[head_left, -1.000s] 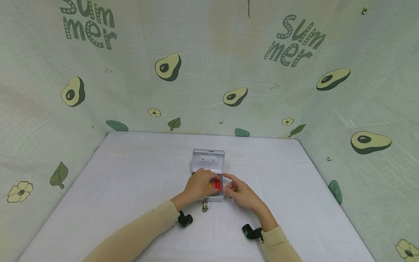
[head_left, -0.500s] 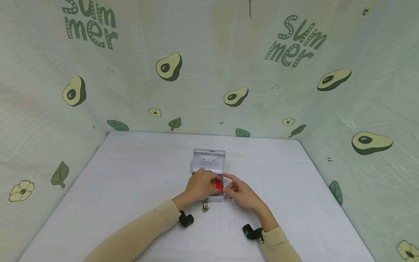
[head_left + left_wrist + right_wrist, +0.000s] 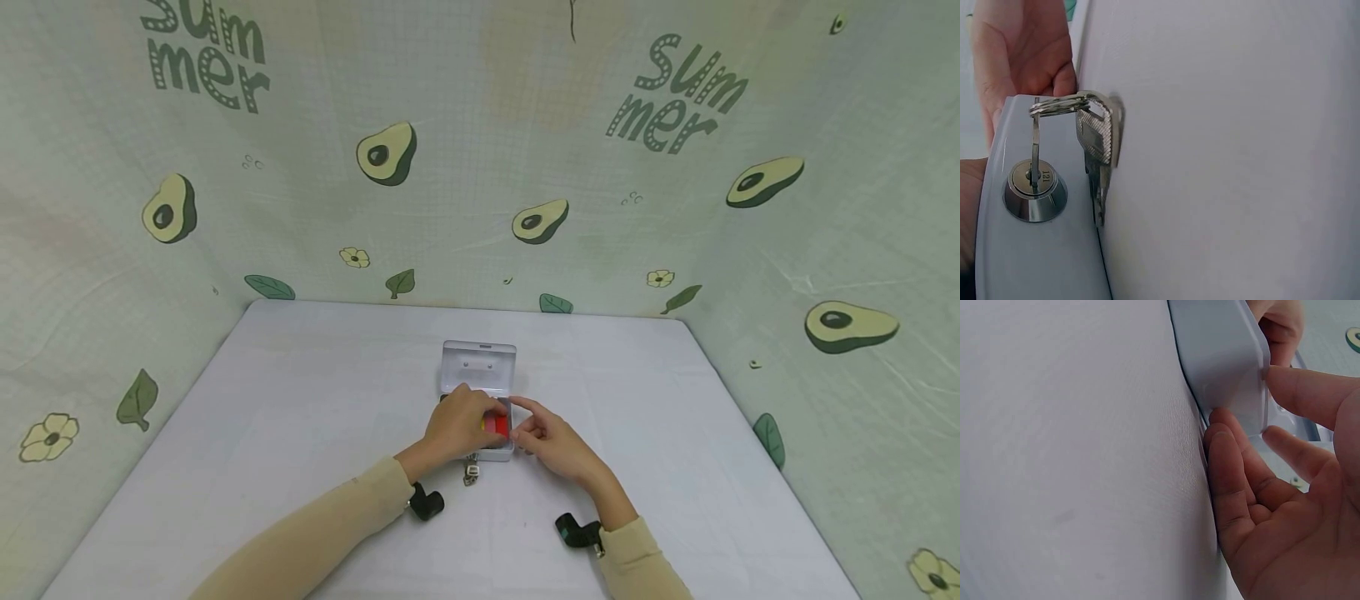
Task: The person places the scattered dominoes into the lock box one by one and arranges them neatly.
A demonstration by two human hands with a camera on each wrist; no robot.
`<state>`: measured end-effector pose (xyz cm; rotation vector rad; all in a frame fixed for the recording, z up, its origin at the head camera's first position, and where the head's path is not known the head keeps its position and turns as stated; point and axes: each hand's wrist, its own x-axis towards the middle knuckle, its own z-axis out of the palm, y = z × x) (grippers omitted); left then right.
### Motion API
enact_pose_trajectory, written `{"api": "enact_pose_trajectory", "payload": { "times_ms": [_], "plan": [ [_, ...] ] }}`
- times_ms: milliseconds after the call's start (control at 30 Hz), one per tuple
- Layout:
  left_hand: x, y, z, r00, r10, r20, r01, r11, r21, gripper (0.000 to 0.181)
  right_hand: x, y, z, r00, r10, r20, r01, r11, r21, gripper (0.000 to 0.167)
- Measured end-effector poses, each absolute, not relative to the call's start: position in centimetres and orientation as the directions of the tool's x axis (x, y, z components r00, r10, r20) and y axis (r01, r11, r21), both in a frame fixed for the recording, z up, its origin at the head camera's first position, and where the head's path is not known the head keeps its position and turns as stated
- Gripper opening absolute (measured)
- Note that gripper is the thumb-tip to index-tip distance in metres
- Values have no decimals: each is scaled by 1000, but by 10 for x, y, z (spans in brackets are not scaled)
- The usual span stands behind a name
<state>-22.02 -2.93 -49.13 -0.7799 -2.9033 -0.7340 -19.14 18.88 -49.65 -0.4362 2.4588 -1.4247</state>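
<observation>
A small light-grey metal cash box (image 3: 504,455) stands on the table with its lid (image 3: 478,367) raised. My left hand (image 3: 456,423) reaches over its left side, with thumb and fingers around a row of red, pink and yellow pieces (image 3: 501,425) inside; their exact kind is too small to tell. My right hand (image 3: 553,442) is at the box's right wall, its thumb and index fingertip touching the rim and the other fingers loosely bent, as the right wrist view shows. A key sits in the front lock (image 3: 1035,187), with more keys (image 3: 1099,140) hanging from its ring.
The box stands near the middle of a white-covered table (image 3: 337,358). Cloth printed with avocados (image 3: 465,275) hangs behind and along both sides. Black wrist cameras sit under both forearms, the left camera (image 3: 426,502) close to the keys.
</observation>
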Motion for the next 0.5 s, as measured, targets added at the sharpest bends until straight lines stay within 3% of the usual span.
{"api": "enact_pose_trajectory", "payload": {
  "times_ms": [500],
  "plan": [
    [-221,-29,-493,-869,466,166,491,765,417,36,-192,189,-497,-921,-382,-75,-125,474,-872,59]
  ]
}}
